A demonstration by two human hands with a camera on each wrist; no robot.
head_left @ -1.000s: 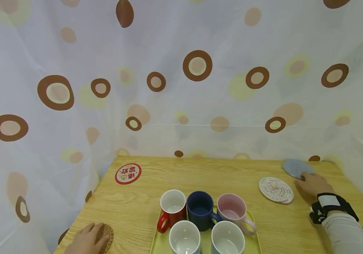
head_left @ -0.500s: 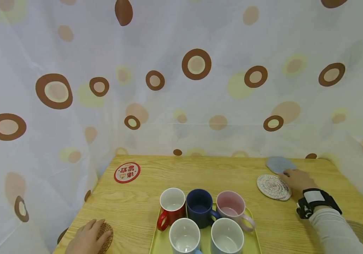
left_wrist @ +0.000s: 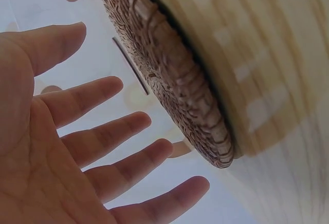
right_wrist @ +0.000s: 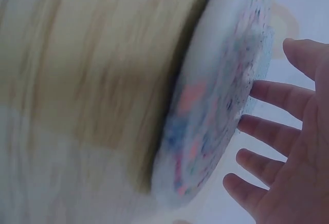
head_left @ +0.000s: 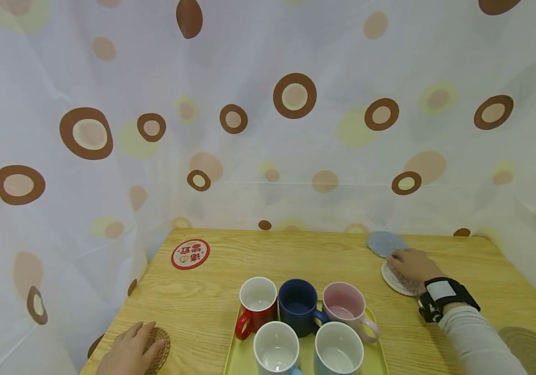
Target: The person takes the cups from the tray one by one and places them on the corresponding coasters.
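Note:
My right hand [head_left: 415, 264] reaches over the white coaster with coloured flecks [head_left: 399, 285], at the right of the table. Its fingertips are by the near edge of a grey-blue round coaster [head_left: 385, 244]. In the right wrist view the right hand [right_wrist: 295, 157] has its fingers spread and extended over the flecked coaster [right_wrist: 205, 116], and the grey-blue one peeks out behind. At the front left, my left hand [head_left: 127, 350] hovers over a woven wicker coaster [head_left: 160, 354]. The left wrist view shows straight, spread fingers apart from the wicker coaster [left_wrist: 169, 80].
A yellow tray [head_left: 233, 348] at the front middle holds several mugs, among them a red mug [head_left: 265, 315], a navy mug [head_left: 297, 312] and a pink mug [head_left: 343, 304]. A red-rimmed coaster [head_left: 190, 254] lies back left, a large round mat [head_left: 532, 349] front right. A patterned curtain surrounds the wooden table.
The right hand has moved left, and the grey-blue coaster has slid left along the back with it. The hand now covers part of the flecked coaster. My left hand stays over the wicker coaster.

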